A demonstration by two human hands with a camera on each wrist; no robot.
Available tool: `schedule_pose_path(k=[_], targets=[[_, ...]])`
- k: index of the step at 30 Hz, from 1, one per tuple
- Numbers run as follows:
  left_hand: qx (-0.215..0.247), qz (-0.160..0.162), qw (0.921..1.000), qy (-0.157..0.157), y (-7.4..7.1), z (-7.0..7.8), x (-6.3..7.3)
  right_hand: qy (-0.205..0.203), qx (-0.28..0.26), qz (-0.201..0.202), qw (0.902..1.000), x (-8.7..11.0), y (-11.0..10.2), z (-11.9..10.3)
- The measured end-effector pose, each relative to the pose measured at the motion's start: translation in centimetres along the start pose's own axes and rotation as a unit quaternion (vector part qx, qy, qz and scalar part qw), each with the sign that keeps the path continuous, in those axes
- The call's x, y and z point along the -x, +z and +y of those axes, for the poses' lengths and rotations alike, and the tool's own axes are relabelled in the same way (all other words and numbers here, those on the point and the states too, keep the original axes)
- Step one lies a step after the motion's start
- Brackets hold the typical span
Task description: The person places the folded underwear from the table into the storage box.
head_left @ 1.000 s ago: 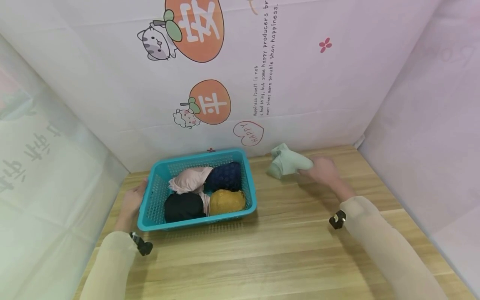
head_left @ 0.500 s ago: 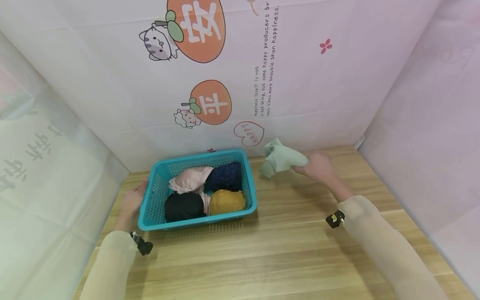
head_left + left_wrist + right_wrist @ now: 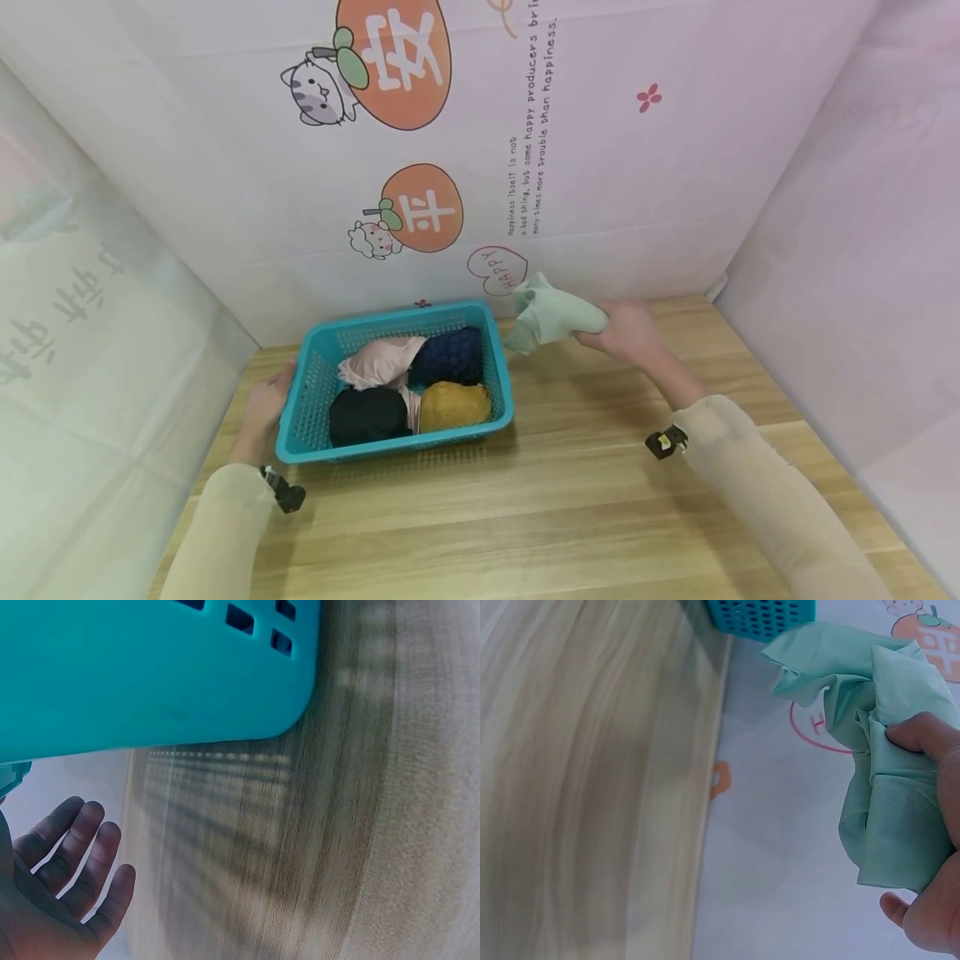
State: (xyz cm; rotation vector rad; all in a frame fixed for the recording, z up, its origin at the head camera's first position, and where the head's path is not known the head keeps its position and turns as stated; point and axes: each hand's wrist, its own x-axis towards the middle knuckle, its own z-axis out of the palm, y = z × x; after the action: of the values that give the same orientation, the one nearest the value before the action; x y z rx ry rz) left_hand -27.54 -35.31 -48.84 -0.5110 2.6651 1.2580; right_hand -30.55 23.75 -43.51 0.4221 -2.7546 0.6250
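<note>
My right hand (image 3: 628, 333) grips a mint-green rolled cloth (image 3: 558, 315) just right of the basket, held up over the table near the back wall. In the right wrist view the thumb presses into the folds of the cloth (image 3: 907, 802), and a loose flap sticks out at its far end. My left hand (image 3: 266, 402) is at the left side of a turquoise plastic basket (image 3: 300, 454). The left wrist view shows its fingers (image 3: 94, 874) spread and slightly bent beside the basket wall, with the thumb mostly hidden near the rim.
Inside the basket lie a pale pink cloth roll (image 3: 382, 362), a navy one (image 3: 447, 356), a black one (image 3: 367, 415) and a mustard one (image 3: 455, 405). The wooden table (image 3: 480, 525) meets printed white sheets (image 3: 615, 192) at the back and both sides.
My right hand has carried the green cloth leftward, closer to the basket's right rim, and slightly up. The left hand and the basket have stayed in place.
</note>
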Motion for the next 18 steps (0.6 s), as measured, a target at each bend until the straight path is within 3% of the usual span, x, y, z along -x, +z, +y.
schedule_pose_path(k=[9, 18], targets=[[-0.004, -0.003, 1.0, 0.002, 0.0, -0.1, 0.0, -0.004, -0.034, -0.01, 0.9994, 0.2, -1.0, -2.5], [-0.03, 0.005, 0.9993, 0.022, -0.1, 0.0, 0.2, -0.022, -0.028, -0.011, 0.9993, 0.2, -1.3, -4.7]])
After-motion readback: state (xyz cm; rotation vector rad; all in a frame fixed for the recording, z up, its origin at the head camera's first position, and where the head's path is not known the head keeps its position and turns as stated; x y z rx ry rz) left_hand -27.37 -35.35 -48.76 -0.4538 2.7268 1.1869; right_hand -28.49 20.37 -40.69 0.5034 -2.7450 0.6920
